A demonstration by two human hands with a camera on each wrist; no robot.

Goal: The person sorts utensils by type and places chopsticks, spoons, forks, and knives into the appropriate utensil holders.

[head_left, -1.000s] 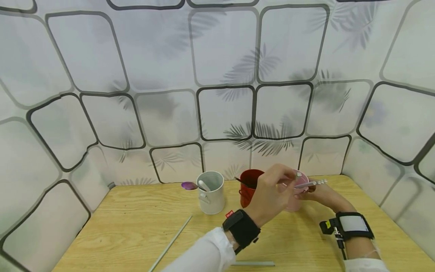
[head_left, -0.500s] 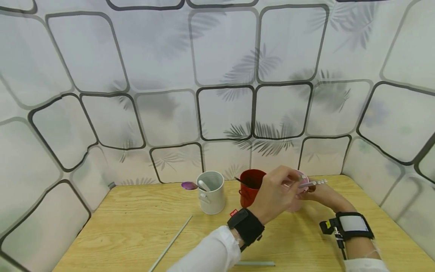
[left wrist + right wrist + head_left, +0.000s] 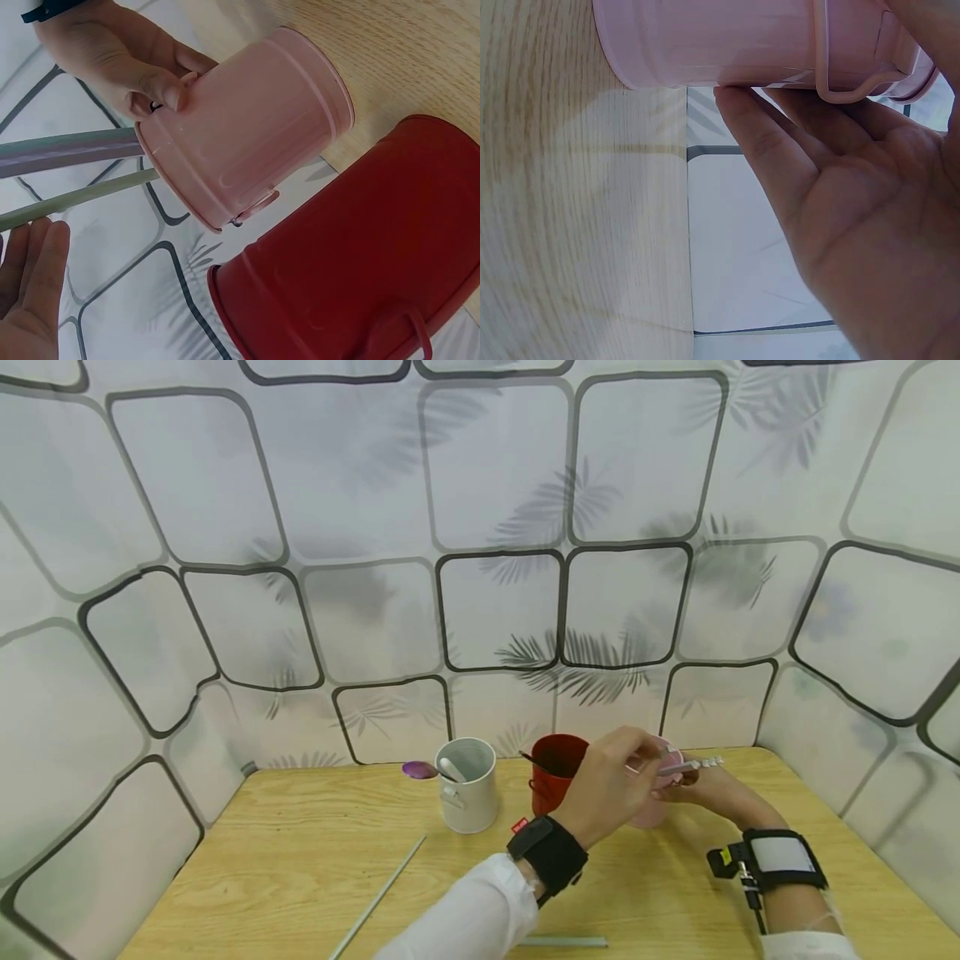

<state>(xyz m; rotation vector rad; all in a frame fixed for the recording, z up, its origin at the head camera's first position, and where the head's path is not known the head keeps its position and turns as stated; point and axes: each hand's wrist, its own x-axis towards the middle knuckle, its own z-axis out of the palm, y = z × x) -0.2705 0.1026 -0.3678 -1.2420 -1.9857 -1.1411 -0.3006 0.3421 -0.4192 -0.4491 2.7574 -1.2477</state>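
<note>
My left hand (image 3: 607,789) pinches a thin pale-green stick (image 3: 82,196), with its thumb hidden behind the fingers in the left wrist view. The stick's far end meets the mouth of a small pink bucket (image 3: 251,124). More sticks (image 3: 67,150), greenish and purplish, lie bunched together and reach into the same bucket. On the bucket's right side, my right hand (image 3: 712,793) grips it near the rim, thumb on the outer wall. From the right wrist view, its fingers (image 3: 765,139) lie along the bucket's side by the handle.
Left of the pink bucket stands a red bucket (image 3: 546,797) with a dark stem sticking out. A white bucket (image 3: 468,810) holds a purple-ended spoon (image 3: 418,769) and a white piece. Two pale sticks lie on the wooden table (image 3: 285,843); patterned curtain encloses it.
My left hand has shifted slightly right with its stick, closer over the pink bucket. My right hand and the buckets stay where they were.
</note>
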